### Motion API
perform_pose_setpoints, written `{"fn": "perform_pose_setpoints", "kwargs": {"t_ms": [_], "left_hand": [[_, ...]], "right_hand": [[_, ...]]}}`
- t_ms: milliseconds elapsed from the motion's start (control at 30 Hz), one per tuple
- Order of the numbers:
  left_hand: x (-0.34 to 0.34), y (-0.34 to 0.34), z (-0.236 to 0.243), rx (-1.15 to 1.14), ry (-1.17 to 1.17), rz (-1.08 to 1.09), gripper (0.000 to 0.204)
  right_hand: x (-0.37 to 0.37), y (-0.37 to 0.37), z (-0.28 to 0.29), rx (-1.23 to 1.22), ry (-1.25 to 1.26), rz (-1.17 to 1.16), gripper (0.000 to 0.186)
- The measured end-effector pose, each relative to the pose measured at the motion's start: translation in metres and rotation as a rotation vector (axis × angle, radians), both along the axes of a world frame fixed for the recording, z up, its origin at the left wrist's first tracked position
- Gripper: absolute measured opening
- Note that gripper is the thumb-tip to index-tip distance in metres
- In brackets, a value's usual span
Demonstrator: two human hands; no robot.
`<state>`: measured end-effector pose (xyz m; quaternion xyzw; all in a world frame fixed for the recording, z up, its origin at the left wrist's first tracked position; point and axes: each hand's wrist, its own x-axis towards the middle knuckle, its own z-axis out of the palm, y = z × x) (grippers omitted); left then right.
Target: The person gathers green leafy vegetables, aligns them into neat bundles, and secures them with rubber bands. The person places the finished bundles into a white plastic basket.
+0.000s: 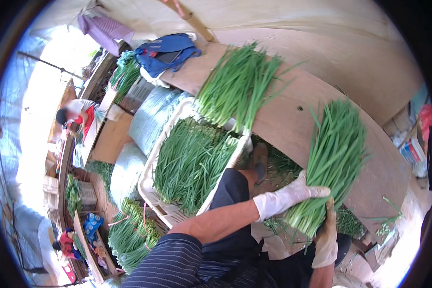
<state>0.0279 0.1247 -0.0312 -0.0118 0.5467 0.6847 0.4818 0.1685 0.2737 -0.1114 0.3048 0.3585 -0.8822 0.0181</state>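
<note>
My left hand (295,194), in a white glove, is closed around the lower part of a thick bunch of garlic chives (338,149), its thumb lying across the stalks. From the other side my right hand (326,240), in a dirty white glove, grips the same bunch near the pale stalk ends. The leaves fan out over the wooden board (293,113), tips pointing away from me. A second loose pile of chives (237,86) lies farther left on the board. Beside my knee, a white plastic crate (151,194) is filled with more chives.
A blue bag (168,53) lies at the board's far left end. Tied bundles of greens (134,235) stand at the lower left, near large wrapped rolls (156,113). Two people (79,115) sit at the far left. Loose leaf scraps (386,221) litter the board's right end.
</note>
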Motion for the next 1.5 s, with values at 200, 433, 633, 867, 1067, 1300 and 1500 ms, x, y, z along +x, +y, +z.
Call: {"fn": "perform_pose_setpoints", "kwargs": {"t_ms": [200,433,633,867,1067,1300,1500], "left_hand": [[0.025,-0.024,-0.042,0.140,-0.121,0.102,0.109],[0.026,-0.022,-0.048,0.130,-0.056,0.110,0.122],[0.032,-0.019,-0.040,0.066,0.041,0.139,0.114],[0.038,-0.021,-0.038,0.107,0.081,0.146,0.113],[0.039,-0.020,-0.047,0.033,0.120,0.135,0.108],[0.035,-0.024,-0.036,-0.008,0.122,0.113,0.106],[0.036,-0.027,-0.035,-0.014,0.169,0.121,0.103]], "right_hand": [[0.014,-0.023,0.016,-0.001,-0.089,0.042,0.069],[0.018,-0.019,0.017,-0.018,-0.085,0.014,0.079],[0.018,-0.015,0.011,-0.048,-0.042,0.026,0.076],[0.010,-0.014,0.001,-0.174,-0.061,0.002,0.073],[0.002,-0.018,0.002,-0.168,-0.061,-0.011,0.071],[-0.003,-0.018,0.003,-0.160,-0.095,-0.019,0.071],[0.003,-0.015,-0.009,-0.167,-0.117,-0.045,0.073]]}}
